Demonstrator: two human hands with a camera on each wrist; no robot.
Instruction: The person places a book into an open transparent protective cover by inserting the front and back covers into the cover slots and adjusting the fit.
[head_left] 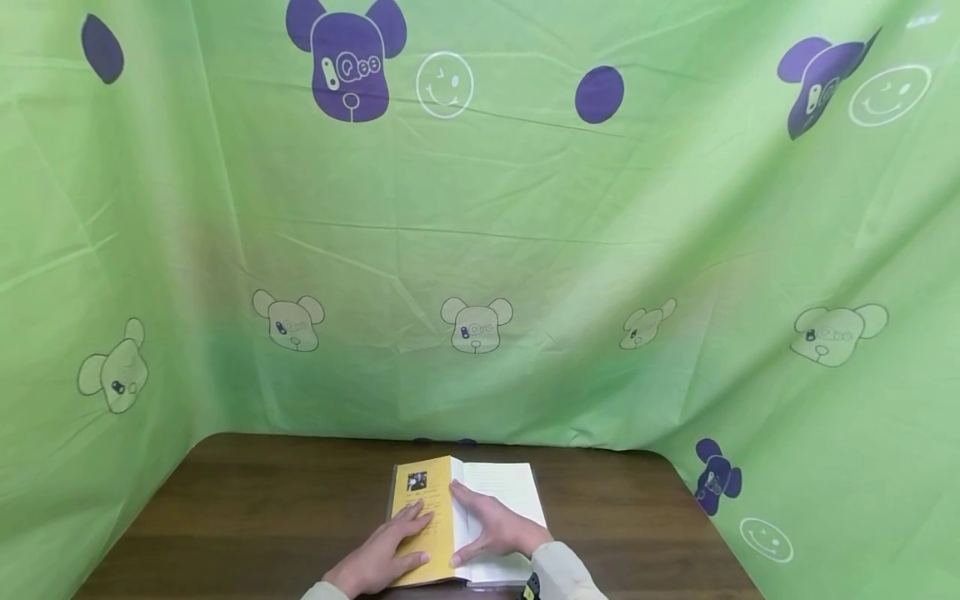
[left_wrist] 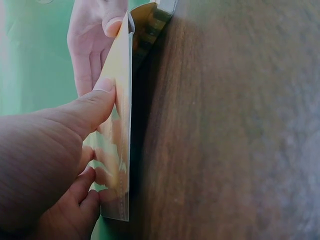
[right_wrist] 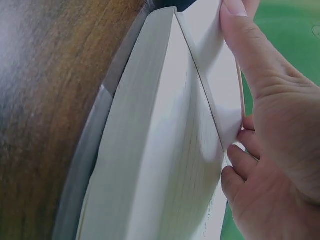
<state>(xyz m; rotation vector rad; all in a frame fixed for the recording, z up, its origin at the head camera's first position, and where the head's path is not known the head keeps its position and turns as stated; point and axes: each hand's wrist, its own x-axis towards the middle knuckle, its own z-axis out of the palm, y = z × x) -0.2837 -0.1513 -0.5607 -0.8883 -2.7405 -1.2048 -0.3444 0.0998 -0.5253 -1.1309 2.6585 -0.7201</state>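
Note:
An open book (head_left: 506, 487) lies on the table, with white pages on its right half. Over the left half spreads a yellow flap (head_left: 420, 571) bearing a small photo and lines of text. My left hand (head_left: 386, 550) rests on this flap, fingers spread and thumb extended. Along the fold where yellow meets white, my right hand (head_left: 495, 525) touches the flap, its thumb near the lower end and its index finger near the top. In the right wrist view, the page block (right_wrist: 145, 110) stands beside the grey cover edge (right_wrist: 85, 150), with the right fingers at the white sheet.
The brown wooden table (head_left: 637, 517) extends on both sides of the book. Green cloth (head_left: 525, 208) printed with bear heads and smiley faces hangs behind and at both sides. A dark watch or strap (head_left: 531, 587) sits at the right wrist.

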